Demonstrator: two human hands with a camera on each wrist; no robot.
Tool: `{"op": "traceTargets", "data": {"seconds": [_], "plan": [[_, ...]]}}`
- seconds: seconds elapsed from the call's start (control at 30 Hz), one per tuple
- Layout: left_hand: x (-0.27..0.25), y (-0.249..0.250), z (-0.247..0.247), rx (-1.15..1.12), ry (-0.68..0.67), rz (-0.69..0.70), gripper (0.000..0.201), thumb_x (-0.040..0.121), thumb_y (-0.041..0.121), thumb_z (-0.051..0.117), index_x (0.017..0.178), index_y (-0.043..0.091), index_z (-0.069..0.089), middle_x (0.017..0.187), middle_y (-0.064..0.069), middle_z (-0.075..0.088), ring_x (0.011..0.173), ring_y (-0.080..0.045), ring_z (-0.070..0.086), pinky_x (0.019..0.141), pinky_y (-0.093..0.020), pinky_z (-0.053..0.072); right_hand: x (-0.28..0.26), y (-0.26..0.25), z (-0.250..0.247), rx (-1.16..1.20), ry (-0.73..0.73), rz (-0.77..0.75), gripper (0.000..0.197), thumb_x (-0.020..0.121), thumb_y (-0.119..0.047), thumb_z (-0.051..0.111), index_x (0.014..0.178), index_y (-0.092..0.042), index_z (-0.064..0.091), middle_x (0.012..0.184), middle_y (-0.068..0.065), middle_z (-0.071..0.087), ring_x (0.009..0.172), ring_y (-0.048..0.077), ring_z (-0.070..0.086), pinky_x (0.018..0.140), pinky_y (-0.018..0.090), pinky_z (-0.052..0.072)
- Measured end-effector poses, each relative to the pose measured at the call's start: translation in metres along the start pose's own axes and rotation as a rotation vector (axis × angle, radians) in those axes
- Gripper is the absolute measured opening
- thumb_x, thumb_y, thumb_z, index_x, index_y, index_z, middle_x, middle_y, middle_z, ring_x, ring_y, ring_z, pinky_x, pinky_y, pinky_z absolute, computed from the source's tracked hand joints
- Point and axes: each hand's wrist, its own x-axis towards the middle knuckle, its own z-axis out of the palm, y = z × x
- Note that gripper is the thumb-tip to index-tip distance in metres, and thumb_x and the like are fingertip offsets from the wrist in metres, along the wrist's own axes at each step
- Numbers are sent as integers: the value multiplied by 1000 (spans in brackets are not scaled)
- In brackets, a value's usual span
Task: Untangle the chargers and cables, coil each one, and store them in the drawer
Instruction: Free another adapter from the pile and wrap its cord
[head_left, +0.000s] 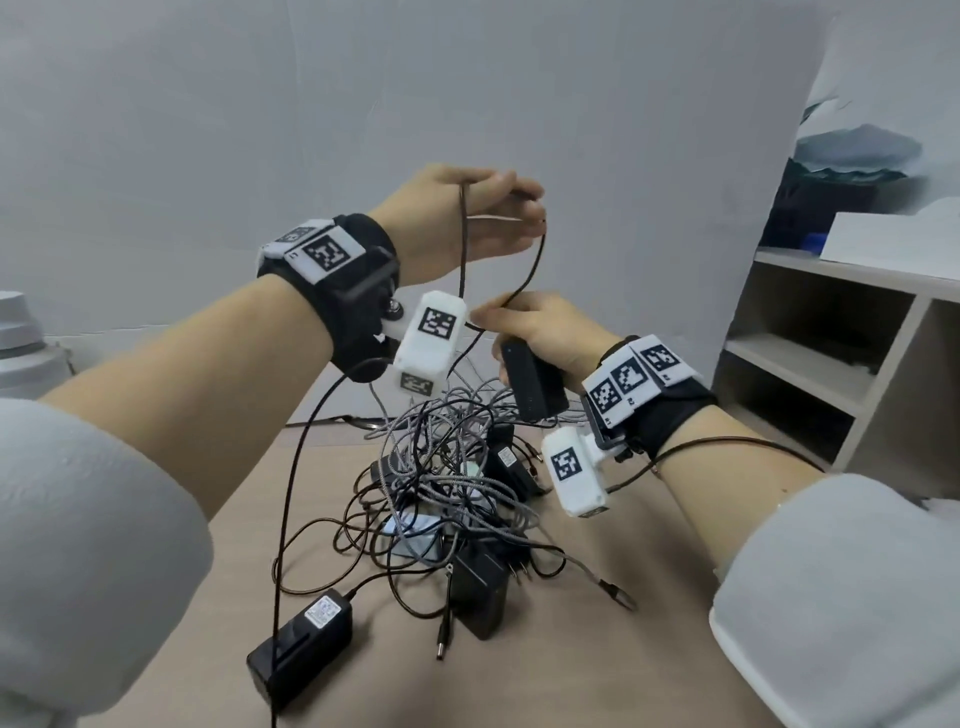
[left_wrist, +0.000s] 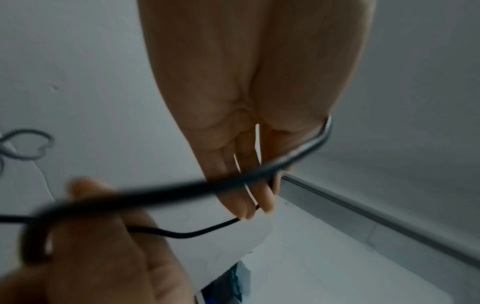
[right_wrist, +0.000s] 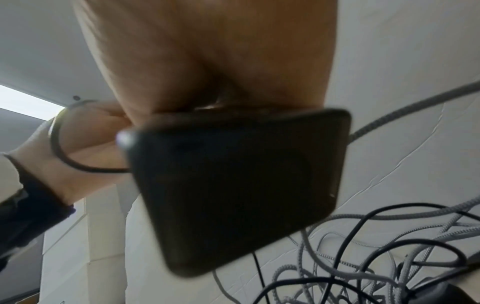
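My left hand (head_left: 483, 218) is raised above the table with a thin black cable (head_left: 535, 260) looped round it and caught between its fingers (left_wrist: 249, 197). The cable (left_wrist: 182, 189) runs down to my right hand (head_left: 524, 332), which pinches it with thumb and forefinger. That hand's other fingers grip the cable's black charger block (head_left: 532, 382), which fills the right wrist view (right_wrist: 241, 195). Below both hands a tangle of grey braided and black cables (head_left: 452, 467) lies on the tan table (head_left: 597, 649).
Two more black adapters lie on the table: one at the front left (head_left: 304, 644) and one at the tangle's near edge (head_left: 478, 587). An open grey shelf unit (head_left: 831, 364) stands at the right. A white wall closes the back. No drawer shows.
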Motion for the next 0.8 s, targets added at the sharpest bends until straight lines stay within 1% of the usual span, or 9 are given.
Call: {"op": "traceTargets", "data": {"seconds": [0.1,0.17,0.27,0.33,0.47,0.57,0.67,0.73,0.8], "plan": [[-1,1,5,-97,-17,14,30,107,20,48,126,-1,57,110,-14,67,113,-35,67,99,-41,54,-3,-2,2,60,50,-2,25,98,-23,63,95,2,67,70,20,62,47,28,58,50,29,49],[-3,-2,4,-79,104,33,31,105,17,53,130,0,55,108,-17,68,107,-36,69,96,-41,56,-5,-4,-2,120,113,-2,22,100,-17,57,93,2,65,72,23,66,42,26,57,46,26,47],[-6,-18,-4,212,282,-47,27,100,7,58,127,2,55,97,-15,71,87,-28,72,81,-37,61,-5,-7,-12,196,223,12,21,99,-15,54,87,-1,64,75,21,72,41,24,54,48,27,47],[-10,-37,-11,494,232,-187,23,99,7,59,122,5,61,98,-9,74,87,-23,73,79,-36,60,-6,-10,-19,242,262,9,17,97,-12,55,86,-3,63,75,21,73,42,24,53,48,27,49],[-23,-74,-11,802,-50,-396,20,96,32,66,110,18,71,100,4,77,94,-10,72,87,-29,57,-12,-13,-25,249,280,-22,17,96,-13,55,88,-2,64,78,20,74,46,23,56,49,26,49],[-29,-94,-16,1058,-176,-489,13,96,33,66,95,23,74,85,10,76,77,2,67,71,-17,52,-15,-14,-29,271,320,-39,15,94,-12,57,91,0,65,78,22,73,48,24,56,47,25,49],[-31,-104,-33,1233,-144,-572,19,96,35,65,94,18,75,89,4,74,72,-9,62,65,-18,50,-15,-13,-37,299,391,-36,13,91,-10,59,85,0,65,74,21,73,45,24,58,48,26,50],[-33,-105,-41,1364,-97,-609,24,96,36,63,91,16,76,84,0,69,67,-13,59,62,-24,48,-15,-10,-41,310,426,-4,13,90,-9,59,85,0,66,72,20,73,45,23,59,50,27,52],[-31,-104,-42,1433,-18,-604,28,100,33,59,86,16,77,83,-2,69,70,-18,61,64,-27,47,-14,-5,-41,327,456,38,14,89,-9,59,86,2,67,66,16,72,45,23,59,49,26,52]]}}
